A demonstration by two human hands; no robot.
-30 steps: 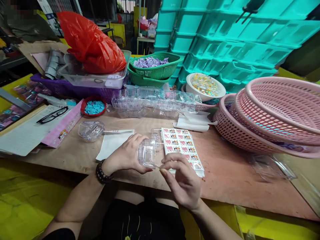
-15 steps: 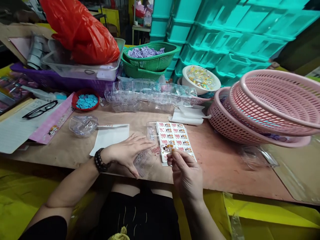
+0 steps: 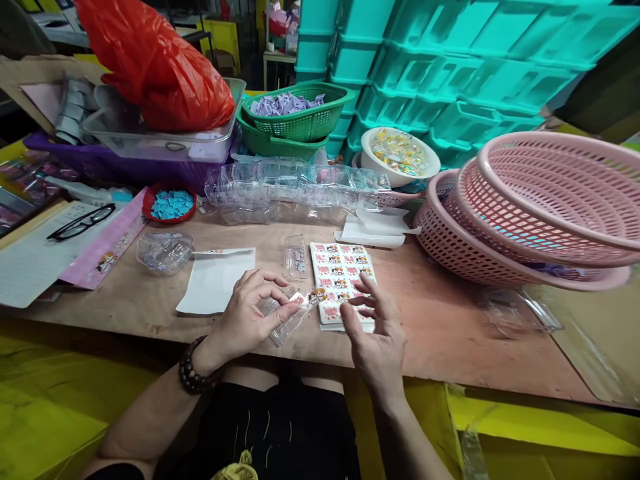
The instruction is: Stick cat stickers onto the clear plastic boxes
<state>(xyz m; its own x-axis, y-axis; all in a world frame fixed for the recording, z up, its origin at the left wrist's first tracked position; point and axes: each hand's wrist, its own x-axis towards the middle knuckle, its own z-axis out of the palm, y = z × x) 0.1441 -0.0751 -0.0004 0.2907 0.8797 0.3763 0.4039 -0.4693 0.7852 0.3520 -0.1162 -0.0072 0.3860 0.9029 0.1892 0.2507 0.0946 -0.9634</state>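
Note:
My left hand, with a dark bead bracelet on its wrist, pinches the left end of a clear sticker between thumb and fingers. The sticker bears red lettering and a cartoon of cats, and its right end sticks out free. Under these fingers lies a small clear plastic box, partly hidden. My right hand is open, thumb and fingers apart and holding nothing, over the lower right of a stack of sticker sheets. Left of that stack, another small clear box holds little pale pieces.
White backing paper and a crumpled clear package lie to the left. Clear plastic trays line the back, near a red dish of blue pieces. Pink baskets stand right; glasses rest on papers at left.
My right hand has let go of the sticker and opened, moving slightly right. My left hand has closed from spread fingers to a pinch on the sticker's left end. The small box behind is now uncovered.

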